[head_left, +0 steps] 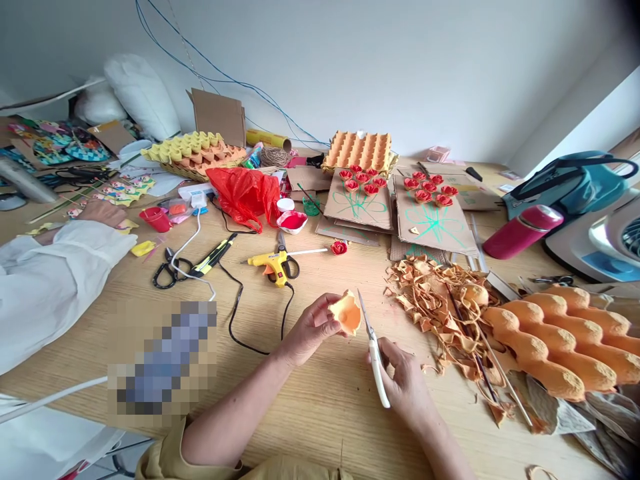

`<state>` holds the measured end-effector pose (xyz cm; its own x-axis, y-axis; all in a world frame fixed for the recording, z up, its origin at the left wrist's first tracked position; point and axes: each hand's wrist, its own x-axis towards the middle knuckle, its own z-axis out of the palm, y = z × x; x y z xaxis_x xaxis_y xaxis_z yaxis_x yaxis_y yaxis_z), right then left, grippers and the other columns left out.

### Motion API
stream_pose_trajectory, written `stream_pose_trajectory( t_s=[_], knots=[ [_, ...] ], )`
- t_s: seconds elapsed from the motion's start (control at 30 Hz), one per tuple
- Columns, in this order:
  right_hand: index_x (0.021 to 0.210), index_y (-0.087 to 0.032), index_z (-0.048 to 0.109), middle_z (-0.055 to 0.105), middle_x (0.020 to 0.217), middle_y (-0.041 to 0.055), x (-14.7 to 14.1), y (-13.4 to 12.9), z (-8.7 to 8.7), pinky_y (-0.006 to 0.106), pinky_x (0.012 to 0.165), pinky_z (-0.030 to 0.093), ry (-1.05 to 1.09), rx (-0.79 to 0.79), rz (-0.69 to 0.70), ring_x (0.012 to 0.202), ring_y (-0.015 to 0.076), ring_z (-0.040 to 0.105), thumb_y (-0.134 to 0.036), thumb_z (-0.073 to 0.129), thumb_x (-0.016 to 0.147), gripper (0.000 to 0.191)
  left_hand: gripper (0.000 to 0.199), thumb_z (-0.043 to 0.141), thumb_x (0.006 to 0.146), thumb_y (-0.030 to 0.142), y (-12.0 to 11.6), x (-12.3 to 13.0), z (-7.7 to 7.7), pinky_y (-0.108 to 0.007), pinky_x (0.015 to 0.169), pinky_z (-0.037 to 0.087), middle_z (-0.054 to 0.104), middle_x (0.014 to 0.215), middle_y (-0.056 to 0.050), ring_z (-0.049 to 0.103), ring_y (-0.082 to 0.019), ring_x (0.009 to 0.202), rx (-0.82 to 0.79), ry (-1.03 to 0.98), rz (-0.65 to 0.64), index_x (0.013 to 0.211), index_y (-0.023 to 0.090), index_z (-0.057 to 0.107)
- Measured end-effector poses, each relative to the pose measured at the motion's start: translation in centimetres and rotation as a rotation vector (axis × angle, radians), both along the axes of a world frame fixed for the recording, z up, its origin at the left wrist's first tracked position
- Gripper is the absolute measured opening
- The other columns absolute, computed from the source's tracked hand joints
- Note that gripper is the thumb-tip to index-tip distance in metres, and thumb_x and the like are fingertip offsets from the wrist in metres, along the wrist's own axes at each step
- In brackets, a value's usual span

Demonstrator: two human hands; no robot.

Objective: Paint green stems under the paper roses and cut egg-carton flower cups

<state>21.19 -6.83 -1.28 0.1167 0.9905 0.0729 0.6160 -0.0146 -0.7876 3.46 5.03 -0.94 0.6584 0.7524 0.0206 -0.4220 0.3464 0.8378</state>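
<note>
Between the fingers of my left hand is an orange egg carton cup with a jagged rim, its hollow turned partly toward me. My right hand grips white-handled scissors, blades pointing up and away just right of the cup. The blades look nearly closed and apart from the cup. To the right lies a pile of orange carton scraps, beside a large piece of orange egg tray. Past my hands, a red-painted flower lies by the yellow glue gun.
Cardboard pieces carrying red flowers and green drawn lines lie at the back. A pink bottle and a fan stand right. Black-handled scissors, a cutter and cords lie left. Another person's white sleeve reaches in from the left.
</note>
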Motion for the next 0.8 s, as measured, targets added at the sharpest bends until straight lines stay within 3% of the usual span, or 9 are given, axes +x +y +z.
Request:
stream_pose_trajectory(
  t_s=[0.17, 0.3, 0.53, 0.73, 0.8],
  knots=[
    [0.076, -0.020, 0.058, 0.059, 0.066, 0.0006, 0.2, -0.1, 0.3, 0.026, 0.057, 0.042, 0.062, 0.004, -0.029, 0.062, 0.0154, 0.054, -0.042, 0.048, 0.095, 0.031, 0.045, 0.084, 0.073, 0.035, 0.0, -0.1, -0.2, -0.028, 0.074, 0.054, 0.067, 0.117, -0.008, 0.065, -0.021, 0.100, -0.130, -0.041, -0.018, 0.112, 0.021, 0.068],
    [0.080, -0.020, 0.062, 0.064, 0.071, 0.0019, 0.4, -0.2, 0.4, 0.027, 0.059, 0.044, 0.052, 0.002, -0.012, 0.066, 0.0170, 0.058, -0.042, 0.047, 0.095, 0.030, 0.046, 0.081, 0.076, 0.041, 0.0, 0.0, -0.2, -0.027, 0.069, 0.054, 0.067, 0.116, -0.011, 0.065, -0.020, 0.092, -0.161, -0.068, -0.025, 0.115, 0.018, 0.068],
    [0.076, -0.021, 0.058, 0.061, 0.067, 0.0016, 0.6, -0.3, 0.0, 0.029, 0.057, 0.042, -0.038, 0.017, -0.014, 0.064, 0.0174, 0.056, -0.044, 0.048, 0.095, 0.032, 0.044, 0.075, 0.082, 0.044, 0.5, 0.3, -0.6, -0.024, 0.061, 0.048, 0.065, 0.111, -0.011, 0.060, -0.013, 0.075, -0.132, -0.060, -0.030, 0.116, 0.018, 0.066],
    [0.079, -0.022, 0.060, 0.060, 0.066, 0.0004, 1.0, -0.4, -0.5, 0.029, 0.059, 0.042, -0.075, 0.018, 0.019, 0.063, 0.0174, 0.055, -0.045, 0.050, 0.095, 0.030, 0.055, 0.089, 0.067, 0.037, 0.4, 0.4, -0.8, -0.024, 0.064, 0.046, 0.062, 0.101, -0.006, 0.054, -0.013, 0.078, -0.032, 0.010, -0.085, 0.112, 0.016, 0.067],
    [0.079, -0.022, 0.059, 0.060, 0.065, 0.0002, 1.0, -0.5, -0.6, 0.029, 0.059, 0.042, -0.085, 0.016, 0.029, 0.063, 0.0172, 0.055, -0.045, 0.050, 0.095, 0.030, 0.056, 0.088, 0.069, 0.037, 0.4, 0.5, -0.9, -0.025, 0.065, 0.047, 0.061, 0.099, -0.005, 0.054, -0.013, 0.079, 0.003, 0.032, -0.077, 0.115, 0.017, 0.066]
  ],
)
